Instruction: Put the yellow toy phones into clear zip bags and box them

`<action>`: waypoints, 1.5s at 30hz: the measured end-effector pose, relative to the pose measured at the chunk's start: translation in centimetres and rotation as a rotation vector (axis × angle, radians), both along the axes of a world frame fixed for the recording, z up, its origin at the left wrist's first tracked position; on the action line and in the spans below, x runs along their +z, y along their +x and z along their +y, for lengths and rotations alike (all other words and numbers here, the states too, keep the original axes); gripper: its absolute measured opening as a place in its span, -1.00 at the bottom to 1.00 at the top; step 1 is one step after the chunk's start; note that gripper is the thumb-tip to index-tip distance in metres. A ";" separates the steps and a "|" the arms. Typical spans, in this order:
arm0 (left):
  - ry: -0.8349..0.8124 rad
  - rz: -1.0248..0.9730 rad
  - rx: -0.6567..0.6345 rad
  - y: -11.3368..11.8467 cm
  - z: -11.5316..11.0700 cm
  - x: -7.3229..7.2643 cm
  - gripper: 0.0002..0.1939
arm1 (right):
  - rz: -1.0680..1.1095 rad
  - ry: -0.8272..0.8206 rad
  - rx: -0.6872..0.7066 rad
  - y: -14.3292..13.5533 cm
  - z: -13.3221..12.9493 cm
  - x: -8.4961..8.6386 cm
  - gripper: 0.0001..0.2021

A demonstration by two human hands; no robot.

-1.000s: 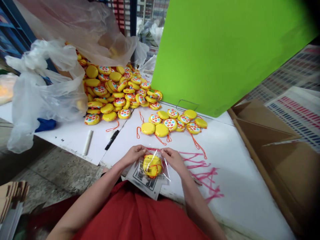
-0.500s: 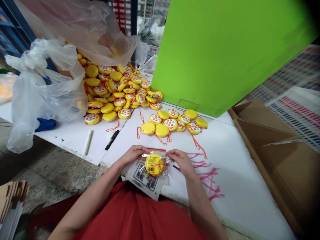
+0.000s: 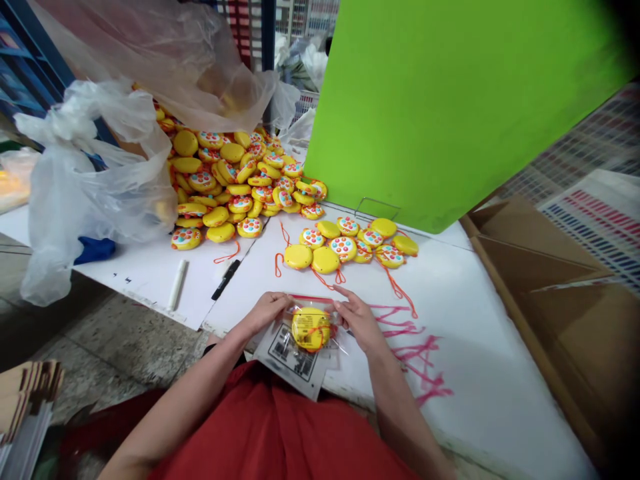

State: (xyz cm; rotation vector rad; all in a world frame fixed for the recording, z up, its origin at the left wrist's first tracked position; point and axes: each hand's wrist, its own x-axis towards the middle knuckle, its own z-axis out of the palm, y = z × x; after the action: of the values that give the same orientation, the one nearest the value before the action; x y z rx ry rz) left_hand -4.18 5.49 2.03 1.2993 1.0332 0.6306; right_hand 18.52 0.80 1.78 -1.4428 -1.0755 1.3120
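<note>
A clear plastic bag (image 3: pixel 334 337) with a yellow round toy (image 3: pixel 311 328) inside lies between my hands at the table's near edge. My left hand (image 3: pixel 271 311) pinches the bag's upper left corner. At its upper right corner, my right hand (image 3: pixel 358 319) grips the edge between thumb and fingers, with the index finger stretched out. Along the bag's top runs a red strip (image 3: pixel 313 299). Beneath the bag is a stack of printed clear bags (image 3: pixel 293 360). Several yellow toys (image 3: pixel 343 249) with orange cords lie just beyond my hands.
A large heap of yellow toys (image 3: pixel 233 153) spills from a plastic sack (image 3: pixel 100 167) at the back left. A white marker (image 3: pixel 177 285) and a black marker (image 3: pixel 225 279) lie left. Behind stands a green panel (image 3: pixel 430 107); an open cardboard box (image 3: pixel 545 300) is right.
The index finger of my right hand has lifted and straightened above the bag's corner. The bag's top edge lies a little flatter, and the view has shifted slightly.
</note>
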 end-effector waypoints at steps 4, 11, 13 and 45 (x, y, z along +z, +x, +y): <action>0.119 0.132 -0.050 0.4 -0.5 -0.3 -0.68 | -0.028 0.105 -0.200 3.5 -0.8 1.4 -0.31; 0.745 0.594 -0.282 2.0 -2.0 -0.1 -0.83 | -0.413 0.703 -1.244 12.1 -2.6 4.9 -0.51; 0.847 0.712 -0.332 2.6 -2.4 -0.5 -0.80 | -0.471 0.764 -1.233 12.3 -2.4 4.9 -0.53; 0.939 0.636 -0.092 3.9 -1.7 -3.5 -0.56 | -0.394 0.276 -0.210 2.8 3.6 -3.0 -0.36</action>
State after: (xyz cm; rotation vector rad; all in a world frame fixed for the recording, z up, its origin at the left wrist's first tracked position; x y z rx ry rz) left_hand -0.32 3.77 -1.49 2.4673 1.2116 0.6712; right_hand 21.28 4.45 -1.21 -1.5868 -1.2616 0.7143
